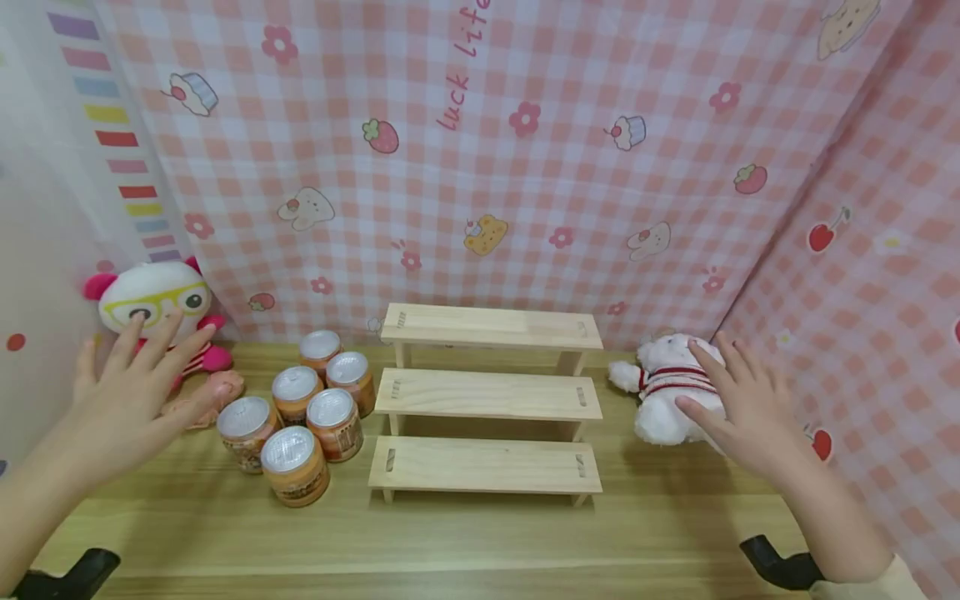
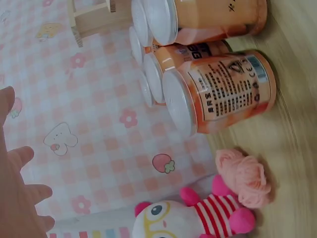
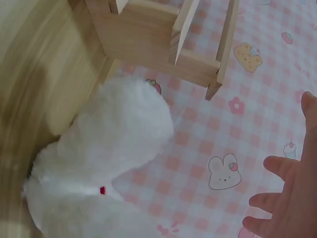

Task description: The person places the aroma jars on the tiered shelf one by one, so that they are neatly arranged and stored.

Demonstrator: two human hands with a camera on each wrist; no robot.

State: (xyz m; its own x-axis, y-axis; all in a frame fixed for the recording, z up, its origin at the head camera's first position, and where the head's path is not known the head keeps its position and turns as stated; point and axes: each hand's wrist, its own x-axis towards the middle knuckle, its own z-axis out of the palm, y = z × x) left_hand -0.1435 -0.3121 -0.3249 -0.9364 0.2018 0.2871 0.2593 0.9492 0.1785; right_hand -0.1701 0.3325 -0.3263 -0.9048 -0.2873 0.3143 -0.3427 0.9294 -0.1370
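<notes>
My left hand (image 1: 138, 392) hovers with spread fingers on the left, overlapping a panda plush (image 1: 161, 300) and a pink yarn skein (image 2: 242, 177) in the head view. Just right of it stand several orange cans (image 1: 296, 475) with silvery tops, grouped on the table; one shows a printed label and barcode in the left wrist view. My right hand (image 1: 757, 408), fingers spread and holding nothing, is raised by a white fluffy plush (image 1: 667, 421) with red-striped trim. Between the hands is a three-tier wooden shelf (image 1: 487, 467), its steps bare.
The wood-grain table (image 1: 465, 542) runs up to a pink checked cloth backdrop (image 1: 450, 192). Another checked cloth (image 1: 870, 317) closes the right side, and a pale one (image 1: 45, 242) the left. Black curved pieces (image 1: 780, 565) sit below both wrists.
</notes>
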